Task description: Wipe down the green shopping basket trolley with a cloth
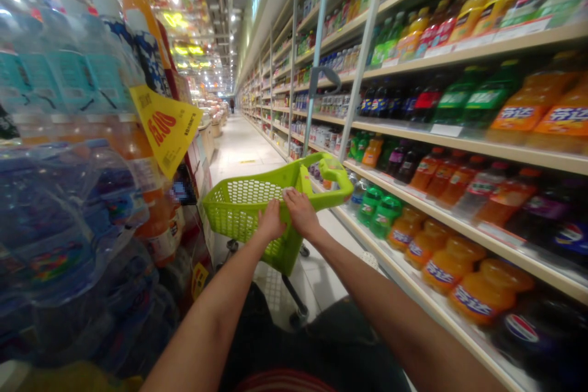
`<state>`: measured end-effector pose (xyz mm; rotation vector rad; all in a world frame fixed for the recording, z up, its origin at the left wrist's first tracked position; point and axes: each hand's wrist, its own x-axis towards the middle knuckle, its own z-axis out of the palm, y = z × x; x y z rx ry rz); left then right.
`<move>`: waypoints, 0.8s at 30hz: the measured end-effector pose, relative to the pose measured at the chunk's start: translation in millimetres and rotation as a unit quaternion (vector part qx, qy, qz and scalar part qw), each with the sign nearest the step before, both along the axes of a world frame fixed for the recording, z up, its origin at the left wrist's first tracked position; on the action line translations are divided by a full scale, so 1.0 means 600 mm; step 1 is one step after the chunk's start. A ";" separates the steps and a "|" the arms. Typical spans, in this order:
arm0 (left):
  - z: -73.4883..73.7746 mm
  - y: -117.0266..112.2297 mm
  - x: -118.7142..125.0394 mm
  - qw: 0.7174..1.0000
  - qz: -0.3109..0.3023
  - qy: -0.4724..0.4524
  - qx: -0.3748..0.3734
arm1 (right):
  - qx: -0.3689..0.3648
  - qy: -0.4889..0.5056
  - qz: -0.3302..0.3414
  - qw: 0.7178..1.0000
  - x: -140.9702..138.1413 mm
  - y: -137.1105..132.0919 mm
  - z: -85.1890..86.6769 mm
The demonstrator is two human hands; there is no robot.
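Observation:
A lime-green plastic shopping cart (239, 190) with perforated walls stands sideways in front of me, its handle end to the right. Its basket looks bare where I can see inside. My left hand (272, 222) grips the near rim of the cart, its fingers closed over the edge. Right beside it, my right hand (301, 213) is closed on the same rim, nearer the handle. The undersides of the fingers are hidden. Below the basket, a dark leg with a caster wheel (298, 316) rests on the floor.
Shelves of soda bottles (445, 266) line the right side of the aisle. Stacked packs of water bottles (50, 226) stand close on the left, with a yellow price sign (166, 130) jutting out. A pale tiled floor (229, 141) runs ahead toward a distant person (232, 104).

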<state>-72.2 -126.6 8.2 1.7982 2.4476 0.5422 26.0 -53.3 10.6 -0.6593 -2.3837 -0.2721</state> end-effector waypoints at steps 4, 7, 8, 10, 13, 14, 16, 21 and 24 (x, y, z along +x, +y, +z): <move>-0.011 -0.003 -0.003 0.999 0.043 -0.008 -0.004 | -0.001 0.022 -0.020 1.000 -0.002 0.003 -0.007; -0.017 -0.006 -0.011 0.999 0.048 -0.005 -0.010 | 0.005 0.008 0.037 0.999 -0.015 -0.006 -0.028; -0.018 -0.006 -0.015 0.999 0.040 -0.001 -0.013 | 0.004 0.004 0.059 0.998 -0.019 -0.009 -0.035; -0.017 -0.008 -0.021 0.999 0.032 0.001 -0.018 | 0.002 0.002 0.097 0.995 -0.021 -0.012 -0.043; -0.015 -0.010 -0.025 0.999 0.027 0.006 -0.022 | 0.019 0.035 0.108 0.993 -0.006 -0.005 -0.034; -0.016 -0.011 -0.025 0.999 0.026 0.010 -0.023 | 0.029 0.056 0.100 0.993 0.005 0.001 -0.026; -0.021 -0.013 -0.022 0.999 0.029 0.017 -0.020 | 0.047 0.107 0.073 0.990 0.031 0.016 -0.006; -0.047 -0.019 0.001 0.998 0.038 0.039 0.017 | 0.054 0.173 0.001 0.984 0.099 0.046 0.009; -0.064 -0.025 0.022 0.998 0.033 0.056 0.025 | 0.065 0.150 0.019 0.986 0.113 0.047 -0.025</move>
